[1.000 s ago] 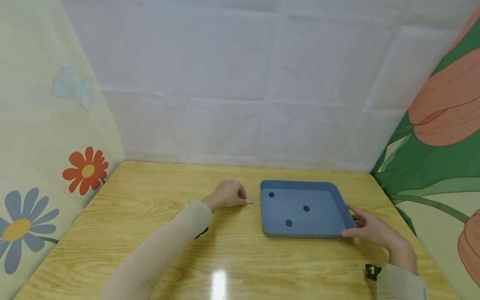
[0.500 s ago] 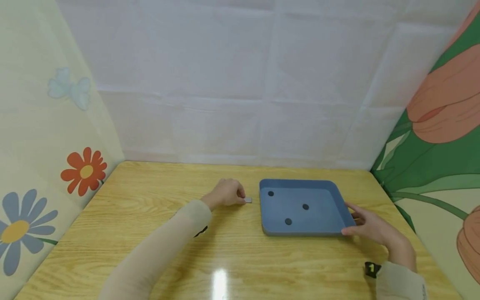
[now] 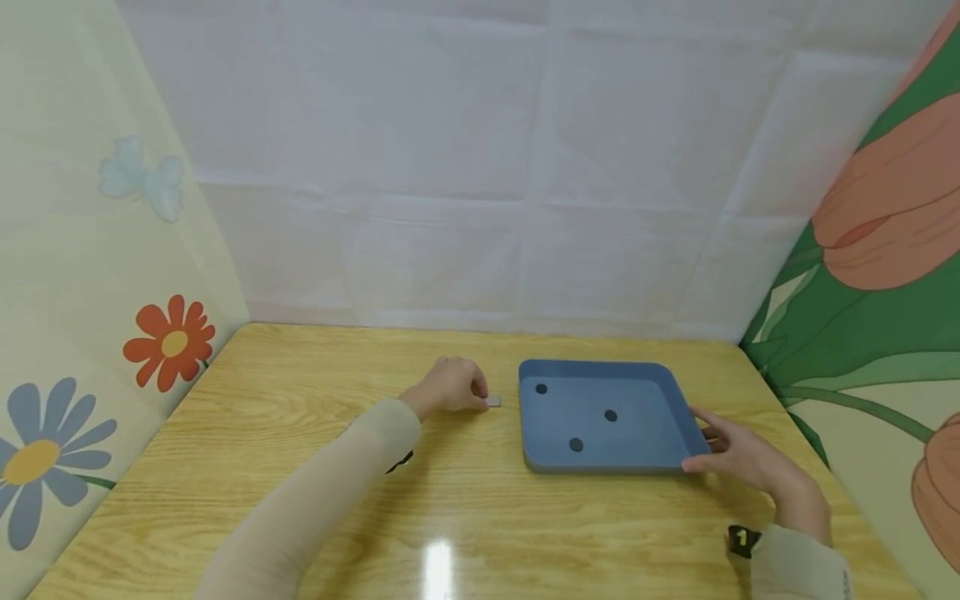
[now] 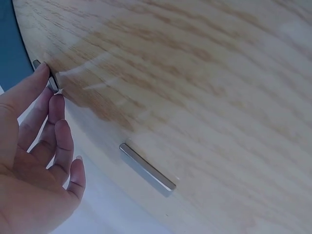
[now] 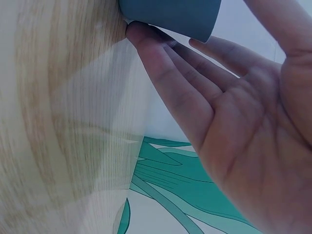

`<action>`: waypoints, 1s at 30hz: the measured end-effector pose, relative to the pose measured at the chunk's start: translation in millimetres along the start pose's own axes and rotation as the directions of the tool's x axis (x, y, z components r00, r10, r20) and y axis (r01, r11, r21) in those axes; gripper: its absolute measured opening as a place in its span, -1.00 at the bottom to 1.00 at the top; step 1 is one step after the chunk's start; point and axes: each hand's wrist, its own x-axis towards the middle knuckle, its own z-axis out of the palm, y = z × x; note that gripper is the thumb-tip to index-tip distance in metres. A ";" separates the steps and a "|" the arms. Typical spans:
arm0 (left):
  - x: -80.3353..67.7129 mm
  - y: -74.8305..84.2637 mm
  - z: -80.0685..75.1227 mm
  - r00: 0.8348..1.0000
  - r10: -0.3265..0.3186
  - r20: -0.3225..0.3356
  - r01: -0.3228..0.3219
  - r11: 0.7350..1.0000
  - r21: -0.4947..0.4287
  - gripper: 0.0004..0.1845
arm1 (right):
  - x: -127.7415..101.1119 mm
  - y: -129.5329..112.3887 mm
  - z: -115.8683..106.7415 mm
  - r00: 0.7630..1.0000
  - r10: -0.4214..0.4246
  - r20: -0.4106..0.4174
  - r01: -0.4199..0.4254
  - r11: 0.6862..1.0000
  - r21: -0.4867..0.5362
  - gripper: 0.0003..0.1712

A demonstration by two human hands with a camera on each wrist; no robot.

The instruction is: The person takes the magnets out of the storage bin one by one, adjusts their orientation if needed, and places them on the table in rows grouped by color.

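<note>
My left hand [image 3: 447, 387] pinches a small flat silver bar [image 3: 494, 402] between thumb and fingertips, just left of a shallow blue tray [image 3: 652, 442]. In the left wrist view the bar [image 4: 53, 83] is partly covered by the thumb. A second slim metal bar [image 4: 147, 166] lies on the table beyond those fingers; in the head view it is hidden. My right hand [image 3: 738, 454] grips the tray's near right corner, thumb at the front and fingers along the right side. The right wrist view has fingertips [image 5: 134, 31] right at the tray's bottom edge.
Three dark round spots [image 3: 611, 415] show on the tray's floor. The wood-grain table [image 3: 480, 517] meets a white cloth backdrop [image 3: 390, 167] behind. Flower-printed panels stand at the left [image 3: 60, 292] and right [image 3: 885, 333].
My left hand, with the silver bar, has shifted very slightly left, away from the tray. My right hand keeps its hold on the tray corner.
</note>
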 end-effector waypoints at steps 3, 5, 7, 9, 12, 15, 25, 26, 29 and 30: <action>0.3 0.3 -0.1 1.000 0.003 0.007 -0.003 1.000 0.014 -0.92 | 0.5 0.9 1.5 1.000 0.001 -0.005 -0.001 1.000 -0.005 0.24; 0.5 0.4 0.0 1.000 0.004 0.009 -0.004 1.000 0.018 -0.92 | 0.9 1.4 1.8 1.000 0.001 -0.005 -0.001 1.000 -0.001 0.24; 0.7 0.4 0.1 1.000 0.005 0.009 -0.005 1.000 0.014 -0.92 | 1.1 1.6 1.8 1.000 0.001 -0.003 -0.001 1.000 -0.001 0.24; 0.8 0.4 0.0 1.000 0.008 0.008 -0.008 1.000 0.012 -0.92 | 1.1 1.6 1.7 1.000 0.003 -0.002 -0.003 1.000 0.001 0.24; 1.2 0.2 -0.6 1.000 0.013 0.009 -0.013 1.000 0.017 -0.91 | 1.1 1.4 1.5 1.000 -0.001 -0.001 0.001 1.000 0.001 0.23; 0.8 0.9 -2.9 1.000 0.007 0.013 -0.007 1.000 0.009 -0.89 | 0.7 1.0 1.8 1.000 -0.008 -0.006 0.008 1.000 0.006 0.23; 9.0 10.8 -21.7 1.000 0.012 -0.023 -0.013 1.000 -0.009 -0.69 | -0.2 -0.4 1.8 1.000 -0.008 -0.015 0.008 1.000 0.000 0.23; 10.2 12.1 -24.0 0.999 0.021 -0.029 -0.022 1.000 -0.004 -0.69 | -0.1 -0.5 1.8 1.000 -0.008 -0.016 0.008 1.000 -0.001 0.24; 12.9 16.0 -30.6 0.998 0.050 -0.042 -0.050 0.999 -0.001 -0.68 | 0.1 -1.1 1.9 1.000 -0.005 -0.018 0.005 1.000 -0.006 0.24; 13.2 17.3 -32.5 0.997 0.058 -0.045 -0.058 0.998 -0.002 -0.68 | 0.2 -1.3 2.1 1.000 -0.004 -0.020 0.004 1.000 -0.010 0.24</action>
